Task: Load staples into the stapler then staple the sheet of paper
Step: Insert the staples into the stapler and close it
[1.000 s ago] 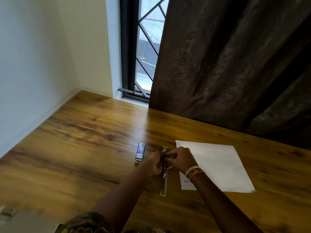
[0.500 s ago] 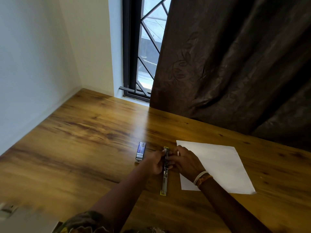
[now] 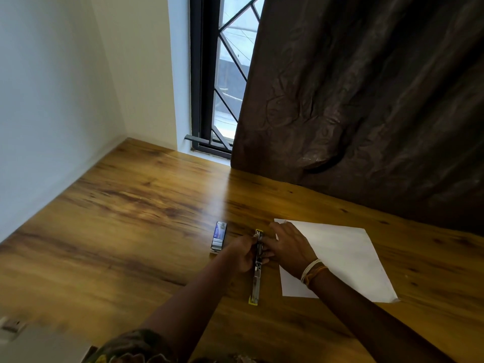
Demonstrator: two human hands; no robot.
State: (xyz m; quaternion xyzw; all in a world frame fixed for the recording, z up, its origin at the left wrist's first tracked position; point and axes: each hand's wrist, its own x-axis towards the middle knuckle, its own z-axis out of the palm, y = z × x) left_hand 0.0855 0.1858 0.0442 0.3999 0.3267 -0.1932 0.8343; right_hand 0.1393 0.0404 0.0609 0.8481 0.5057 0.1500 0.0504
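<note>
Head view shows your stapler [image 3: 256,281] lying flat on the wooden counter [image 3: 125,231], swung fully open into one long strip that runs from 12 o'clock at its far yellow tip to 6 o'clock at its near yellow tip. Your left hand [image 3: 242,254] comes in from 7 o'clock and grips the far half of the strip from its left side, fingers curled against the metal. Your right hand [image 3: 286,247] meets it from the 3 o'clock side, fingers loosely spread, fingertips [image 3: 267,254] touching the same stretch of the stapler; whether a strip of staples is pinched between them you cannot tell, since the spot is small and shadowed. Light and orange bands [image 3: 313,272] circle your right wrist. The sheet of paper [image 3: 345,258] lies flat just to the stapler's 3 o'clock, partly under your right wrist and forearm. A small staple box [image 3: 219,238] with a blue label sits at the stapler's 9 o'clock, just beside your left hand. At 12 o'clock a barred window [image 3: 222,74] stands half covered by a dark brown curtain [image 3: 366,100].
</note>
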